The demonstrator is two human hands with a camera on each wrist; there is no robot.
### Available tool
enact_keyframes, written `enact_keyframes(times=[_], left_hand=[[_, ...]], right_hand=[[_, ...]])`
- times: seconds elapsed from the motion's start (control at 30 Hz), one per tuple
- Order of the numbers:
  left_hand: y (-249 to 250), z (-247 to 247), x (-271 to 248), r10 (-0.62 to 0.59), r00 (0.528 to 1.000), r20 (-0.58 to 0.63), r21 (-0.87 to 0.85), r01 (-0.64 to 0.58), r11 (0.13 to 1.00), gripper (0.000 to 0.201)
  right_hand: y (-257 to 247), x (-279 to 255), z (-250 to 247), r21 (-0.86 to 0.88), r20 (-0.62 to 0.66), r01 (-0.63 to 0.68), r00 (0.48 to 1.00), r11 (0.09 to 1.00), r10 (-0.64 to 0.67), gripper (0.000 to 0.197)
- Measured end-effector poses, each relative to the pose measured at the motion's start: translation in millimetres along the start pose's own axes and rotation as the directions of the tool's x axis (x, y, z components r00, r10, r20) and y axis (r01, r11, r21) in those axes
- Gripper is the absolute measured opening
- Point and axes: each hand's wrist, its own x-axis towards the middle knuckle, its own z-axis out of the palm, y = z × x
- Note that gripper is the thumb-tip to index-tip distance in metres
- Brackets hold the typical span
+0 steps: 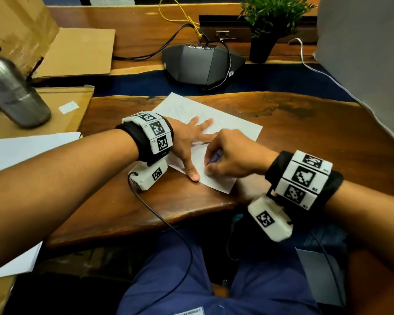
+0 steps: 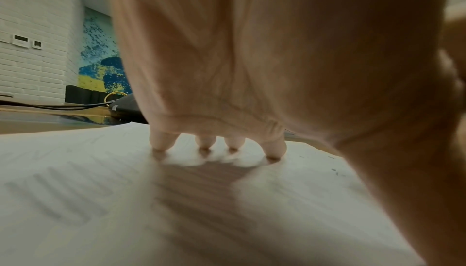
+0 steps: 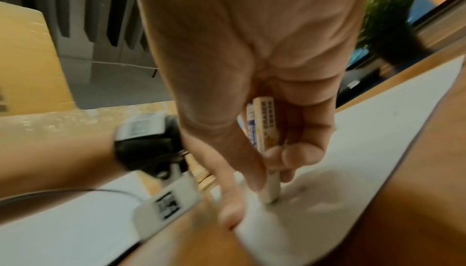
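Now our right grip (image 1: 232,153) pinches the eraser (image 3: 266,126) onto the paper (image 1: 241,123), left grip (image 1: 187,137) flat, pinning it; rub too hard and we could crumple it.

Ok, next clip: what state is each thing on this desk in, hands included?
left hand, fingers spread, presses the sheet of paper down
right hand, pinches the eraser
eraser, sleeved, tip on the sheet of paper
sheet of paper, flat on the desk, faintly written
metal bottle, standing, capped
speakerphone, cables plugged in
potted plant, upright
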Motion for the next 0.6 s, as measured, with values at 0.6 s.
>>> enact_keyframes(times=[0.6], left_hand=[[4.8, -1.7, -0.8, -0.022, 1.000, 0.015, 0.071, 0.021, 0.997, 0.133]], right_hand=[[14.4, 20.0, -16.8, -0.005, -0.107, -0.119, 0.987, 0.993, 0.117, 0.014]])
